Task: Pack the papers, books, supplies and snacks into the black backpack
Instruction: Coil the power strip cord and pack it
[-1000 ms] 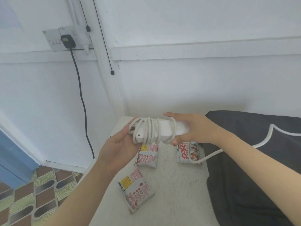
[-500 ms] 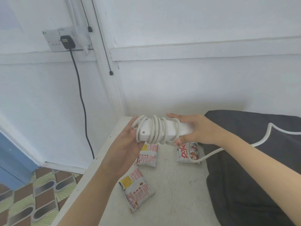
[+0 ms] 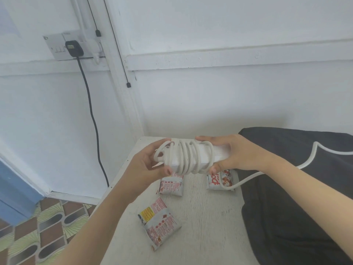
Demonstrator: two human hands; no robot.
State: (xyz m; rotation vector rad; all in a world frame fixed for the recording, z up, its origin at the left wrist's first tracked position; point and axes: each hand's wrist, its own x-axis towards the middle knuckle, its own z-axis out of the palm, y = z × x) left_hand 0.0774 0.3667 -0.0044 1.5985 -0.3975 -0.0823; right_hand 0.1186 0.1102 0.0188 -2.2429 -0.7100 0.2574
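Fingers (image 3: pixel 165 140) and thumb of left hand (image 3: pixel 147 167) curled round the left end of a white oblong plastic power strip (image 3: pixel 219 153), over the loops of thick white cord (image 3: pixel 188 156) wound about it. Right hand (image 3: pixel 236 155) gripping the opposite end, thumb on top, fingertips (image 3: pixel 213 170) wrapped underneath. Strip held roughly level in the air above the far edge of a worn whitish desk (image 3: pixel 206 217). Loose tail of cord trailing from under the right hand, over one packet and across a black fabric backpack (image 3: pixel 286 217) lying flat along the desk's right edge. Three white-and-red foil snack packets on the desk: nearest packet (image 3: pixel 159 224) towards the left edge, middle packet (image 3: pixel 172 185) below the strip, right packet (image 3: pixel 219 181) just beside the backpack. Behind, at upper left, black plug (image 3: pixel 73 48) in a wall socket, black cable (image 3: pixel 93 115) hanging down the pale wall.
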